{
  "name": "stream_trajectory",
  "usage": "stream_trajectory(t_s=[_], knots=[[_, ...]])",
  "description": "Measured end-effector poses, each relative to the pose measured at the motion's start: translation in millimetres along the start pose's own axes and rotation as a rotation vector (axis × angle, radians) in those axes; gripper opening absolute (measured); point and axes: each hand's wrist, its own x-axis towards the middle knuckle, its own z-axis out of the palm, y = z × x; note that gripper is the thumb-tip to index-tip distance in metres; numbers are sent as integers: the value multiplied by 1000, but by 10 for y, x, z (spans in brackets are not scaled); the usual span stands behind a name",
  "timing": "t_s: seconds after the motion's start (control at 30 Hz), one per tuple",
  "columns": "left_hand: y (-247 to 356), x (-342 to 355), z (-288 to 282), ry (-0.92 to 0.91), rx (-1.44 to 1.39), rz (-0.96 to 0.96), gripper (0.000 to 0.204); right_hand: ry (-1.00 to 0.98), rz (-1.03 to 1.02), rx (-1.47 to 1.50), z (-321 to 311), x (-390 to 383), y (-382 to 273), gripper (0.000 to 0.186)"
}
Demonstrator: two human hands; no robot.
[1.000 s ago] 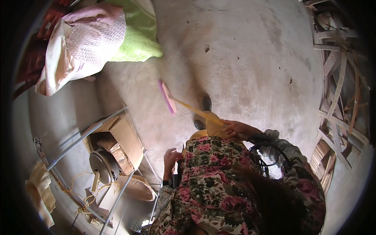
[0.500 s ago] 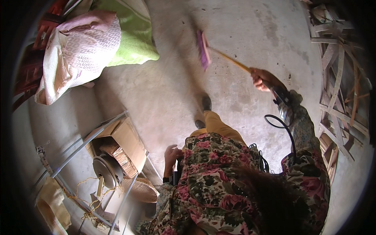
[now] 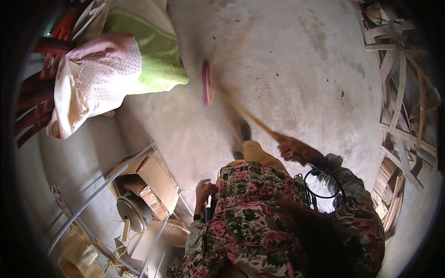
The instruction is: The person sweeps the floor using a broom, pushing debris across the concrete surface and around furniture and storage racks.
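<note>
My right hand (image 3: 297, 150) is closed around the upper part of a yellow-handled broom (image 3: 252, 119). The handle slants away to the far left, ending in a narrow head with purple bristles (image 3: 204, 83) over the grey concrete floor. A dark sleeve end and a loop of black cable lie along my right forearm. By my left hip, against the floral garment, hangs my left hand (image 3: 203, 191). Its fingers are loosely bent, nothing shows in them, and part of the palm is hidden.
Green and pinkish-white sacks (image 3: 160, 60) lie on red chairs (image 3: 41, 85) at far left. A metal-tube rack (image 3: 92, 190) at near left holds an open cardboard box (image 3: 157, 180), round metal lids (image 3: 134, 211) and tangled string. Wooden slats (image 3: 398, 92) are piled along the right side.
My right hand has come nearer my body and slightly left, still gripping the broom. The broom head has swept left and nearer me. My left hand stays by my hip.
</note>
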Motion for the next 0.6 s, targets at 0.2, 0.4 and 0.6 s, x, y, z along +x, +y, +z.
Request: stream_trajectory(t_s=[0.2, 0.4, 0.6], knots=[[353, 91, 35, -67, 33, 70, 31, -56, 324, 48, -269, 643, 211, 45], [325, 102, -26, -35, 36, 61, 30, 127, 124, 134, -652, 293, -825, 19], [400, 157, 13, -7, -62, 81, 30, 266, -342, -244, -302, 354, -1755, 13]])
